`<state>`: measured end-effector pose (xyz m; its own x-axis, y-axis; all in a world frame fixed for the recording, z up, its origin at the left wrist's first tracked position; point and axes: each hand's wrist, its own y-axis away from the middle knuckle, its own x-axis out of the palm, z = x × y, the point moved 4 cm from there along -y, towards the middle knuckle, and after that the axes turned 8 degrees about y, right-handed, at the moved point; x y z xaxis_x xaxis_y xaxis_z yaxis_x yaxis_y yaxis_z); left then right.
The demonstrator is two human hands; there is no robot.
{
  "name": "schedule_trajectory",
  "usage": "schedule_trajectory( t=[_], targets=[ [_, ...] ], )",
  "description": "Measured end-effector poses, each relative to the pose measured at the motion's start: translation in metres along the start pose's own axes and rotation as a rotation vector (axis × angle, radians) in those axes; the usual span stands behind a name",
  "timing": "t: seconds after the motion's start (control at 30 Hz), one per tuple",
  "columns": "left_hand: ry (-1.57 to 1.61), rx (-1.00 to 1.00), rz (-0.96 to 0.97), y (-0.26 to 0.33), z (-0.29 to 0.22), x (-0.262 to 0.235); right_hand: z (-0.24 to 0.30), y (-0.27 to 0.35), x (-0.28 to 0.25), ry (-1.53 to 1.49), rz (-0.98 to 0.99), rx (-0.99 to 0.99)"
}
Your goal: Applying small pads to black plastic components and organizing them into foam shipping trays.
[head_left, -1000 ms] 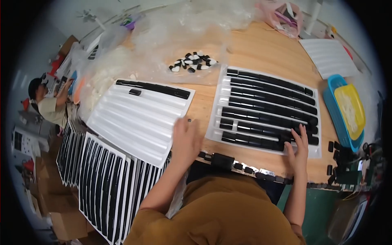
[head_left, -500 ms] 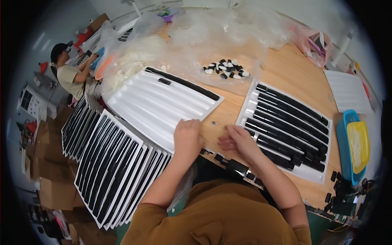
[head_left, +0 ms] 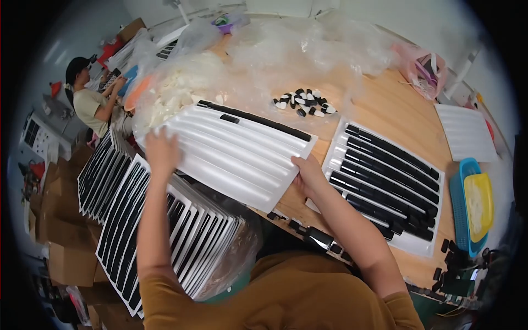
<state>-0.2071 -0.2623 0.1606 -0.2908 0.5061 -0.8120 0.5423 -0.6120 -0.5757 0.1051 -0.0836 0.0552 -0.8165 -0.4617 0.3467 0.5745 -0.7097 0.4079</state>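
Observation:
A white ribbed plastic tray (head_left: 231, 151) lies on the wooden table, with one long black strip and one short black piece along its far edge. My left hand (head_left: 160, 149) grips the tray's left corner. My right hand (head_left: 308, 173) holds its right near corner. To the right lies a second white tray (head_left: 423, 245), its grooves filled with long black strips.
Several filled trays (head_left: 165, 231) stand stacked on edge at my left. A pile of small black and white parts (head_left: 303, 102) sits behind the tray among clear plastic bags (head_left: 286, 49). A blue basket (head_left: 459, 203) holds a yellow one at right. Another person (head_left: 91, 102) works at far left.
Both my hands left the table's near edge and took hold of the nearly empty tray, the left at its left corner, the right at its right corner. My view turned left.

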Motion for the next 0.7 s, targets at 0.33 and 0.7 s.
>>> schedule_trajectory(
  t=[0.33, 0.7],
  targets=[
    [0.457, -0.332, 0.178, -0.046, 0.358, -0.003, 0.051, 0.032, 0.012, 0.157, 0.264, -0.132],
    [0.681, -0.840, 0.946, -0.023, 0.150, 0.109, 0.069, 0.030, -0.131, 0.212, 0.027, -0.293]
  ],
)
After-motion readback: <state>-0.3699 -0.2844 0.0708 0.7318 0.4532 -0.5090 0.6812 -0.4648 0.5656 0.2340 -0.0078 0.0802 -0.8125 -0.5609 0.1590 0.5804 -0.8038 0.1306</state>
